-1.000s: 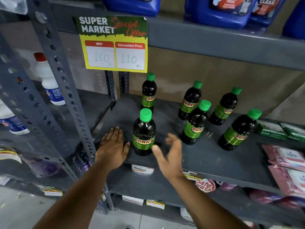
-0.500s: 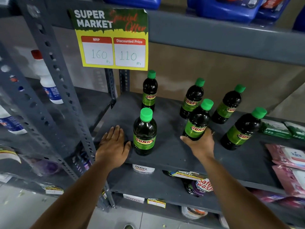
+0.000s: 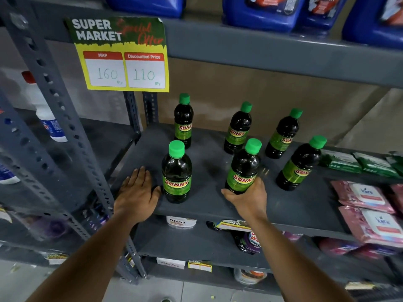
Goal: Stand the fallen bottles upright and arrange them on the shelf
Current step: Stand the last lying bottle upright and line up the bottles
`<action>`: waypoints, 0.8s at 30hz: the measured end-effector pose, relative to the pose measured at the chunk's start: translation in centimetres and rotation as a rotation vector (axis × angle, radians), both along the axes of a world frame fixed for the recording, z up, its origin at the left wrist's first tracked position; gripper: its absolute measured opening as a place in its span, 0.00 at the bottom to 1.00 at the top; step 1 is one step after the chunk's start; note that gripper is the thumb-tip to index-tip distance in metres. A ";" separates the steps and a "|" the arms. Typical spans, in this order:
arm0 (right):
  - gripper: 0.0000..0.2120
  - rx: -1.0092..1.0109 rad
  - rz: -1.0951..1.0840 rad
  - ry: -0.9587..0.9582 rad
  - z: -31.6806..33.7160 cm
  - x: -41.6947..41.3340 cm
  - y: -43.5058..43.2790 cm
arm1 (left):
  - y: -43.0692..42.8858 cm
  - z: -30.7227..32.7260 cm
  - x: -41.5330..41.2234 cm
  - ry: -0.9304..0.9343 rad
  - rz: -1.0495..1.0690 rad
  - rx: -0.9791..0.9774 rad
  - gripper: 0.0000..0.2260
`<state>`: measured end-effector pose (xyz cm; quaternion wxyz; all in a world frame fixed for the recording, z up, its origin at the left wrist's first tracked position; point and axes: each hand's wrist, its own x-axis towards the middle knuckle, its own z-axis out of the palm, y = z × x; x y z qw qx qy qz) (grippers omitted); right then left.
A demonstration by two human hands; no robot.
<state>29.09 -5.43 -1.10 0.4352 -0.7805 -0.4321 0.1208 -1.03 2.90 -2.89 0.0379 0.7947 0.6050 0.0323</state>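
Several dark Sunny bottles with green caps stand upright on the grey shelf. My right hand grips the base of the front middle bottle. My left hand lies flat on the shelf, fingers apart, just left of the front left bottle. Behind stand a back left bottle, a back middle bottle and a back right bottle. A front right bottle stands farther right.
A price sign hangs from the upper shelf, which carries blue jugs. Green packs and pink wipe packs lie at the right. A perforated steel upright stands at the left, with white bottles behind it.
My right hand reached across from beside the front left bottle and closed on the front middle bottle's base. My left hand stayed flat on the shelf.
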 end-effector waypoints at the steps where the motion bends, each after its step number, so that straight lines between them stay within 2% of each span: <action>1: 0.37 -0.004 0.006 -0.006 -0.1 -0.1 -0.3 | -0.1 0.0 0.0 0.003 0.000 -0.001 0.33; 9: 0.38 -0.003 0.024 0.023 -0.7 -0.7 -2.2 | -0.2 0.4 -0.1 -0.027 0.000 -0.001 0.32; 12: 0.42 -0.025 0.061 0.032 -0.6 -0.6 -2.5 | -0.3 0.4 0.0 -0.030 -0.004 0.000 0.32; 13: 0.44 -0.005 0.106 0.052 -0.4 -0.6 -2.6 | -0.3 0.5 0.0 -0.029 -0.006 -0.001 0.32; 15: 0.45 0.166 0.179 0.220 -0.3 -0.3 -3.0 | -0.3 0.5 0.0 -0.026 -0.007 -0.004 0.32; 17: 0.36 0.392 0.030 0.339 -0.5 0.9 -4.1 | -0.2 0.5 0.0 -0.028 -0.007 -0.004 0.32; 18: 0.27 0.452 -0.087 0.312 -0.3 2.0 -4.6 | -0.2 0.4 0.0 -0.033 -0.005 -0.002 0.32; 20: 0.14 0.418 -0.277 0.168 0.3 5.3 -5.3 | -0.1 0.3 -0.1 -0.042 -0.004 0.000 0.32; 21: 0.12 0.392 -0.332 0.102 0.6 7.1 -5.3 | -0.1 0.3 0.0 -0.042 -0.005 0.001 0.32; 22: 0.17 0.372 -0.365 0.075 0.7 8.7 -5.0 | 0.0 0.2 0.0 -0.038 -0.005 0.002 0.32; 24: 0.35 0.302 -0.375 0.129 1.1 11.3 -3.9 | 0.0 0.2 -0.1 -0.027 -0.004 0.001 0.32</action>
